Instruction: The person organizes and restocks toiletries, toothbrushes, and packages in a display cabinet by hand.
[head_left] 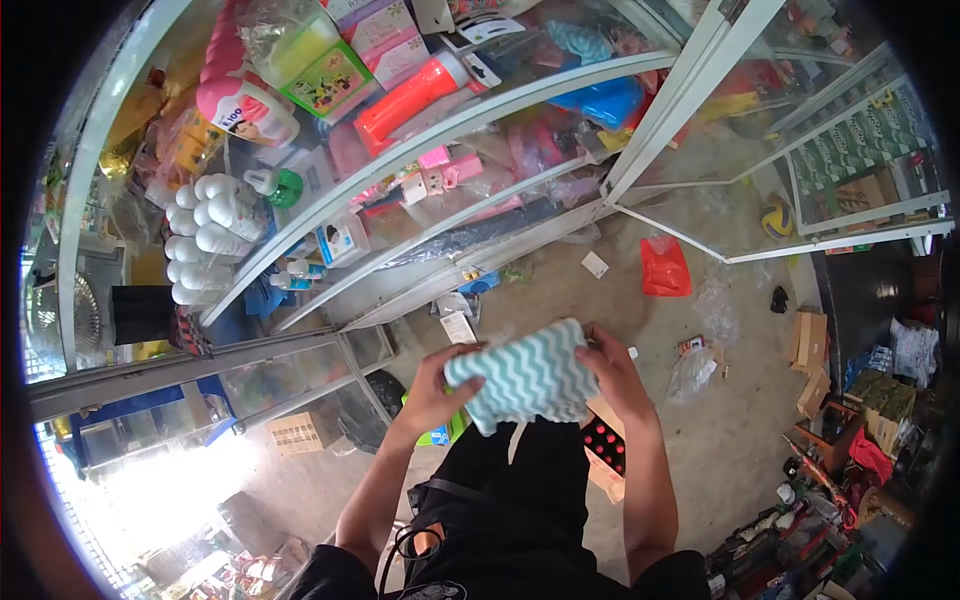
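A folded cloth (525, 368) with teal and white zigzag stripes is stretched between my two hands, in front of my body at waist height. My left hand (440, 388) grips its left end, the thumb lying on top. At the right end, my right hand (612, 370) pinches the cloth with the thumb over its upper face. The fingers beneath the cloth are hidden on both sides. Below and behind the right end, a cardboard box (606, 477) holds several bottles with red caps.
A glass display case (470, 115) packed with goods spans the top, holding a red-orange bottle (410, 103) and white bottles (215, 228). On the floor lie a red plastic bag (665, 267) and a clear bag (692, 373). Piled goods (840, 480) line the right side.
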